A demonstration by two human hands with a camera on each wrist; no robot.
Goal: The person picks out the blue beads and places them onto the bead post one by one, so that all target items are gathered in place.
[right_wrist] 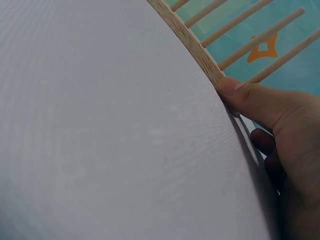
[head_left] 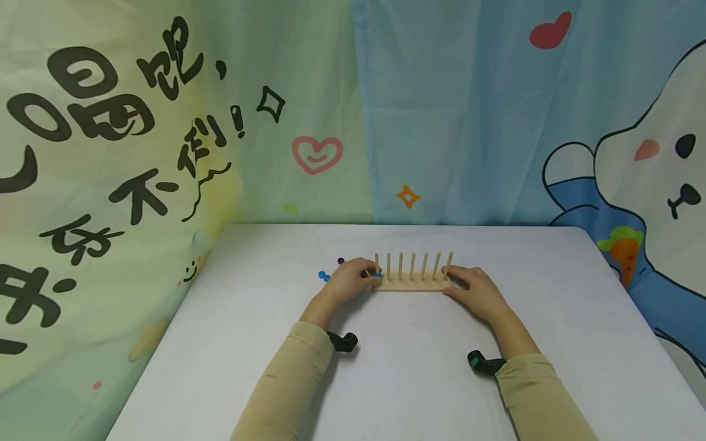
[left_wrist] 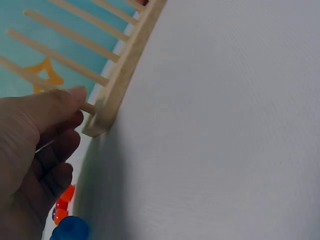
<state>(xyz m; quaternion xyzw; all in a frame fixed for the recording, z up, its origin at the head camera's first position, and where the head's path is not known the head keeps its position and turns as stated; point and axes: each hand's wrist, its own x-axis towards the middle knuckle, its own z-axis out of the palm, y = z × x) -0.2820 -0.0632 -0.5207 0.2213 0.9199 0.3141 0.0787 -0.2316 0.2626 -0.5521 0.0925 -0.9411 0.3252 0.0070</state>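
A wooden peg rack (head_left: pixel 410 285), a flat base with a row of upright pegs, stands on the white table. At its left end, my left hand (head_left: pixel 353 278) has thumb and fingers around the first peg (left_wrist: pixel 89 107), low near the base. A bit of blue bead (head_left: pixel 377 275) shows between those fingertips in the head view; the thumb hides it in the left wrist view. My right hand (head_left: pixel 475 293) grips the rack's right end, its thumb (right_wrist: pixel 232 86) on the front edge by the last peg and its other fingers partly hidden behind.
Blue beads (head_left: pixel 322 275) and a dark purple bead (head_left: pixel 341 261) lie left of the rack, beyond the left hand. Red-orange beads (left_wrist: pixel 62 215) show beside a blue one (left_wrist: pixel 70 230) in the left wrist view. A printed curtain (head_left: pixel 469 122) hangs behind the table (head_left: pixel 408 361).
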